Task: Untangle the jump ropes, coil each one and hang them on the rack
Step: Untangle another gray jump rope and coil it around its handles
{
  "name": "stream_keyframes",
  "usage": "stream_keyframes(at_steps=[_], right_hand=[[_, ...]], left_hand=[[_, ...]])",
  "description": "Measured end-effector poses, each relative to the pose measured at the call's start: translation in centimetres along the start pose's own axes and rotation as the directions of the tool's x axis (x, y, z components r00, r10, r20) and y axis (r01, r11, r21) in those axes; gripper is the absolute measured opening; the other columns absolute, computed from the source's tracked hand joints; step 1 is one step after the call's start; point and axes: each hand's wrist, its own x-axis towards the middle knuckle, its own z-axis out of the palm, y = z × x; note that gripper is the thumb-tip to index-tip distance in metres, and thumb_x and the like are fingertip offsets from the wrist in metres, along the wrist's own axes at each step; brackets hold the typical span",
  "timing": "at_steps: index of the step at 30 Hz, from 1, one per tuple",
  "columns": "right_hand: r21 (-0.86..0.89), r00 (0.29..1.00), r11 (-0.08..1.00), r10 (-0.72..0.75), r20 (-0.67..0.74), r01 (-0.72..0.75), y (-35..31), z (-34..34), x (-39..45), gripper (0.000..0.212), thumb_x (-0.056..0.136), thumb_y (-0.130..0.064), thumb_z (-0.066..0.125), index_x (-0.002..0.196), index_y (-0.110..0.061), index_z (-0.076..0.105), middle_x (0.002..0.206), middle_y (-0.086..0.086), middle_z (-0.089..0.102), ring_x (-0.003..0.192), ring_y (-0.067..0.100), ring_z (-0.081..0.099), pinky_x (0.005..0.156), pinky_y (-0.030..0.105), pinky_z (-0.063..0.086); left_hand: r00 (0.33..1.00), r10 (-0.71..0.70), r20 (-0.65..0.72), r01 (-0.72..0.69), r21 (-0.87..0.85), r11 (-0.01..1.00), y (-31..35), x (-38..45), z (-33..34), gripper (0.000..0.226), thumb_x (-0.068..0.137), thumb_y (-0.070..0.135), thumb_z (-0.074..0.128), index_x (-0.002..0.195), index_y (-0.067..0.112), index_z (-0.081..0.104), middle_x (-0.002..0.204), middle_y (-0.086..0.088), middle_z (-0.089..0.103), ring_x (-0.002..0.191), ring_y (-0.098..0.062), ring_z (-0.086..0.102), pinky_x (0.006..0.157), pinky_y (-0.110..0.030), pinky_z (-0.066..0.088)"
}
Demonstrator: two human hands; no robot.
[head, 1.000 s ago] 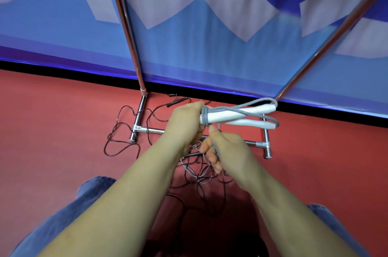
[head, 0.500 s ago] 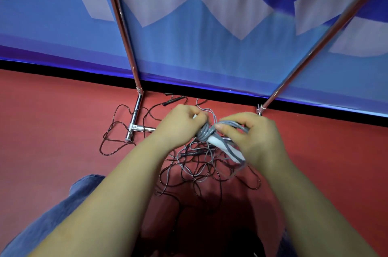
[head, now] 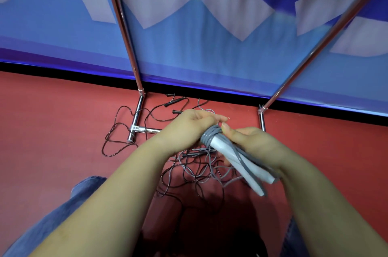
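Grey jump rope (head: 212,134) wound round its white handles (head: 237,162), held above floor tangle (head: 199,170). Right hand (head: 258,145) grips handles; left hand (head: 193,124) pinches cord at wrap. I judge coiling step; next needs tucked end, then chrome rack (head: 123,26). Black rope (head: 117,131) unsorted.

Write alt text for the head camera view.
Two hands, left hand and right hand, grip a grey jump rope wound round its white handles. Below them, tangled black and grey ropes lie on the red floor by the chrome rack's base.
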Motion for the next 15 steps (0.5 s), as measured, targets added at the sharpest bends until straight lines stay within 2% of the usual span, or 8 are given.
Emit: stream_keyframes(at_steps=[2, 3, 5, 7, 10, 11, 13, 15], right_hand=[[0.206, 0.996, 0.976, 0.067, 0.05, -0.076, -0.2, 0.2, 0.2, 0.049, 0.057, -0.057, 0.055, 0.05, -0.01, 0.067, 0.045, 0.007, 0.057, 0.034, 0.014, 0.048, 0.039, 0.017, 0.038], [0.339, 0.99, 0.935, 0.071, 0.118, -0.107, -0.1, 0.3, 0.4, 0.046, 0.059, -0.054, 0.057, 0.049, -0.011, 0.067, 0.043, 0.006, 0.055, 0.03, 0.013, 0.046, 0.035, 0.015, 0.036], [0.593, 0.949, 0.791, -0.051, 0.31, -0.151, 0.2, 0.7, 0.6, 0.044, 0.07, -0.049, 0.06, 0.058, -0.007, 0.066, 0.045, 0.005, 0.053, 0.029, 0.009, 0.043, 0.033, 0.015, 0.033], [0.717, 0.914, 0.674, -0.156, 0.374, -0.179, 0.2, 1.2, 0.2, 0.043, 0.079, -0.046, 0.055, 0.057, -0.009, 0.061, 0.043, 0.0, 0.046, 0.028, 0.003, 0.035, 0.033, 0.015, 0.03], [0.796, 0.966, 0.585, -0.077, 0.246, -0.156, -0.4, 2.5, 0.1, 0.052, 0.096, -0.036, 0.034, 0.053, -0.012, 0.051, 0.038, -0.005, 0.033, 0.026, 0.001, 0.023, 0.032, 0.014, 0.021], [0.795, 0.986, 0.598, -0.039, 0.16, -0.106, -0.6, 3.1, 0.2, 0.05, 0.099, -0.029, 0.029, 0.056, -0.011, 0.048, 0.038, -0.005, 0.033, 0.026, 0.002, 0.022, 0.032, 0.015, 0.02], [0.678, 0.998, 0.735, 0.029, -0.06, 0.02, -0.3, 4.2, 0.7, 0.041, 0.099, -0.017, 0.027, 0.063, -0.009, 0.045, 0.037, -0.005, 0.038, 0.027, 0.004, 0.023, 0.033, 0.017, 0.02], [0.518, 0.977, 0.852, 0.042, -0.207, 0.073, 0.0, 4.7, 0.9, 0.04, 0.098, -0.014, 0.03, 0.063, -0.008, 0.048, 0.037, -0.005, 0.042, 0.028, 0.005, 0.028, 0.034, 0.018, 0.024]], left_hand=[[0.999, -0.001, -0.037, -0.002, -0.09, 0.996, 0.4, 0.0, 0.1, 0.028, 0.099, 0.009, 0.04, 0.11, 0.005, 0.065, 0.049, 0.012, 0.058, 0.032, 0.002, 0.04, 0.035, -0.01, 0.03], [0.998, 0.003, -0.058, -0.01, -0.129, 0.992, 0.6, 0.1, 0.2, 0.027, 0.1, 0.01, 0.04, 0.109, 0.008, 0.065, 0.047, 0.011, 0.056, 0.031, 0.001, 0.037, 0.034, -0.011, 0.027], [0.996, 0.006, -0.086, -0.022, -0.186, 0.982, 0.7, 0.2, 0.3, 0.026, 0.099, 0.012, 0.039, 0.105, 0.013, 0.065, 0.045, 0.01, 0.051, 0.029, -0.003, 0.03, 0.034, -0.011, 0.023], [0.995, -0.013, -0.099, -0.013, -0.257, 0.966, 0.7, 0.2, 0.5, 0.022, 0.099, 0.013, 0.039, 0.093, 0.012, 0.061, 0.04, 0.008, 0.044, 0.028, -0.003, 0.025, 0.034, -0.01, 0.02], [0.991, -0.06, -0.115, 0.013, -0.371, 0.929, 0.7, 0.4, 0.8, 0.03, 0.098, 0.021, 0.043, 0.069, 0.016, 0.045, 0.038, 0.007, 0.029, 0.03, -0.005, 0.018, 0.035, -0.01, 0.016], [0.989, -0.073, -0.129, 0.017, -0.392, 0.92, 0.7, 0.4, 0.8, 0.033, 0.098, 0.023, 0.044, 0.067, 0.017, 0.041, 0.039, 0.006, 0.025, 0.031, -0.006, 0.016, 0.036, -0.011, 0.015], [0.979, -0.094, -0.183, 0.019, -0.374, 0.927, 0.6, 0.6, 0.9, 0.034, 0.098, 0.024, 0.045, 0.066, 0.017, 0.038, 0.039, 0.006, 0.025, 0.032, -0.007, 0.017, 0.036, -0.013, 0.015], [0.958, -0.097, -0.27, 0.015, -0.289, 0.957, 0.4, 0.8, 1.0, 0.036, 0.098, 0.025, 0.047, 0.064, 0.018, 0.037, 0.038, 0.008, 0.029, 0.032, -0.007, 0.021, 0.038, -0.016, 0.017]])
